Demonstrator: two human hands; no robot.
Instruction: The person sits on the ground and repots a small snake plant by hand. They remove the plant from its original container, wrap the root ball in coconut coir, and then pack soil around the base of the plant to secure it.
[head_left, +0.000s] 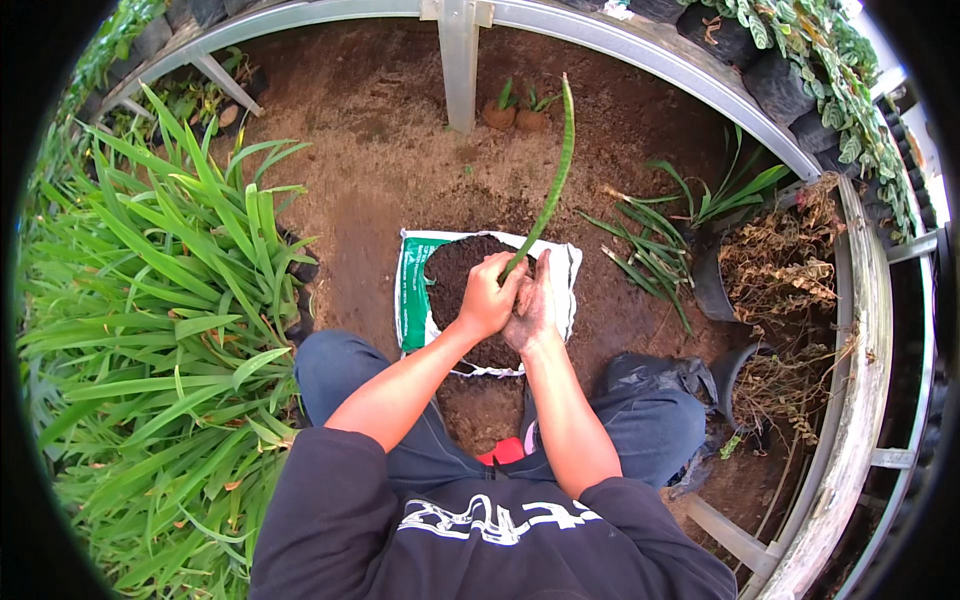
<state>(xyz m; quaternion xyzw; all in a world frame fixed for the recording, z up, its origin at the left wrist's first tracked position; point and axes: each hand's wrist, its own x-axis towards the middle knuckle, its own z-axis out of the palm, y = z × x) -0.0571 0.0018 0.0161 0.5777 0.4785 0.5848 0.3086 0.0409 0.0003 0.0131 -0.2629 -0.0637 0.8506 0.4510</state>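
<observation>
My left hand is closed around the lower end of a long green mottled leaf, which looks like a sansevieria leaf. The leaf slants up and away to the right, its tip curving. Against the left hand lies my right hand, palm turned up and stained with soil, its fingers extended. The leaf's base is hidden between the hands. Both hands are above an opened white and green plastic sack that bears printed writing. Dark potting soil fills its cut-out top.
Dense strap-leaved plants crowd the left. Loose cut leaves lie right of the sack, near tipped black pots of dried plants. Two small potted plants stand by a metal post. A black plastic bag lies beside my right knee.
</observation>
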